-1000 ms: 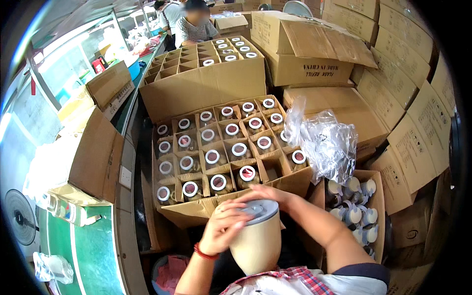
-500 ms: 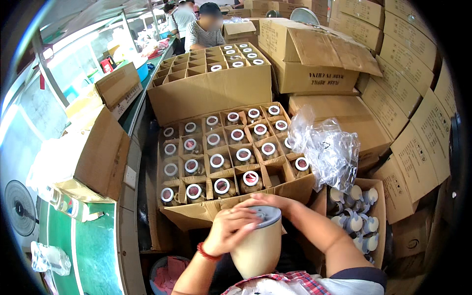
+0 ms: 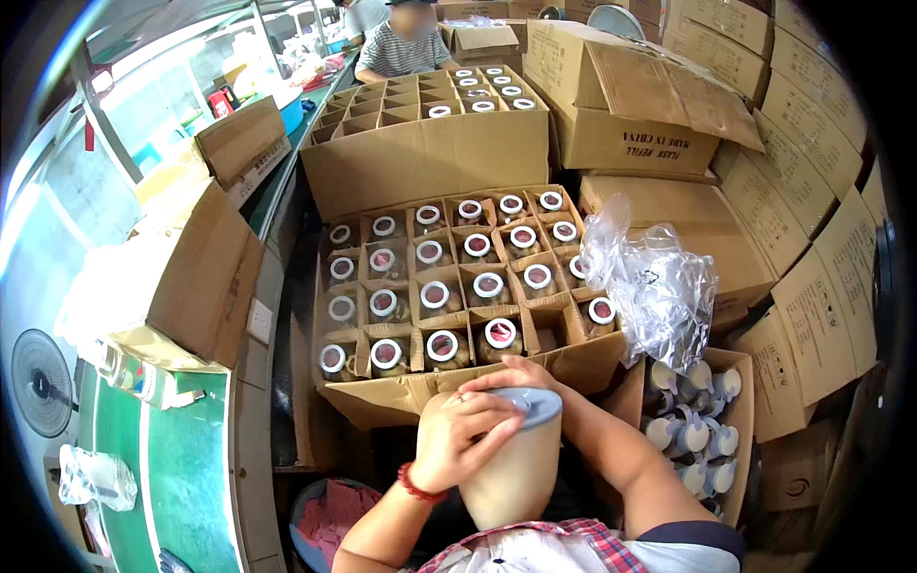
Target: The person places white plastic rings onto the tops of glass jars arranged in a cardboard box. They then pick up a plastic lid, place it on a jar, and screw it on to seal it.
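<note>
A tapered cream flask (image 3: pixel 516 477) with a grey-blue top (image 3: pixel 543 406) stands close to my body, leaning slightly. My left hand (image 3: pixel 463 435) lies against its upper left side, fingers bent over the rim. From the far side my right hand (image 3: pixel 525 374) curls round the top, and the flask hides part of it. Just beyond my hands is an open carton (image 3: pixel 458 387) divided by cardboard into cells. Most cells hold clear glass liners with white-ringed, reddish mouths, such as the glass liner (image 3: pixel 501 334) near my right hand. One front-row cell (image 3: pixel 549 334) holds no liner.
Crumpled clear plastic bags (image 3: pixel 659 286) lie at the carton's right. Below them, a box (image 3: pixel 740 382) holds several pale-topped flask parts. Behind stands another divided carton (image 3: pixel 430 158), with a person (image 3: pixel 406 53) beyond. A green bench (image 3: pixel 191 477) runs along the left; stacked cartons (image 3: pixel 812 210) line the right.
The whole view has shifted a little, with the surroundings now further right. Both hands stay on the flask's top, and the right fingers have shifted slightly along the rim.
</note>
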Demonstrator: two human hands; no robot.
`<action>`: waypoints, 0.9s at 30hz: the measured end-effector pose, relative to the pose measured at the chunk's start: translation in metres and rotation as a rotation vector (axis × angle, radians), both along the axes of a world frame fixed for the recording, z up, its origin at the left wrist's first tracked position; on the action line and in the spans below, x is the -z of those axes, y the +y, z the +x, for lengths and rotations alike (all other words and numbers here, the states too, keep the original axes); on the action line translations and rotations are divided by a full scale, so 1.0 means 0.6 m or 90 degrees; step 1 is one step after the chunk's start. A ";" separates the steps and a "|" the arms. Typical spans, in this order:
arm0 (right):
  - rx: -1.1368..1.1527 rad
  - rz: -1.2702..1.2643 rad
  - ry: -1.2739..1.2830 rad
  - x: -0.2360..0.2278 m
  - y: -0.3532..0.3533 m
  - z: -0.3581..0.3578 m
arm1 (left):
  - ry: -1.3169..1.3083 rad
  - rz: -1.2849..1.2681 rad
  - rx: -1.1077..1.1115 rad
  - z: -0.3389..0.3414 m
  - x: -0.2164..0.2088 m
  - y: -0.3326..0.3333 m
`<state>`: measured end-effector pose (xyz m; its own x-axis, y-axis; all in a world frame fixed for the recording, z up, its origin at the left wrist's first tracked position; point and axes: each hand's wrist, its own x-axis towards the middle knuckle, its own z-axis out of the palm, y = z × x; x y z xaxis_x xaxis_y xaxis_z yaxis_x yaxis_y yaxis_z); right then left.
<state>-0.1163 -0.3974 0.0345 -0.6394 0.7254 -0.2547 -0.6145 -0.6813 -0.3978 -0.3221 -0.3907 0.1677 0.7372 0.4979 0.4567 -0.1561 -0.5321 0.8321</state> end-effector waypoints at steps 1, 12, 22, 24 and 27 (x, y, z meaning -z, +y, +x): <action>0.037 0.066 -0.058 -0.022 -0.029 0.005 | -0.077 -0.091 0.084 -0.017 0.020 0.018; -0.027 0.055 -0.079 0.003 0.024 -0.008 | 0.099 0.163 -0.135 0.005 -0.023 -0.007; 0.071 0.501 -0.776 -0.156 -0.100 0.011 | -0.165 -0.355 0.090 -0.095 0.178 0.067; 0.057 0.285 -0.582 -0.151 -0.062 0.023 | -0.136 -0.355 0.020 -0.067 0.130 0.045; 0.109 0.084 -0.213 -0.077 -0.016 -0.002 | 0.080 -0.002 -0.104 -0.020 0.014 0.007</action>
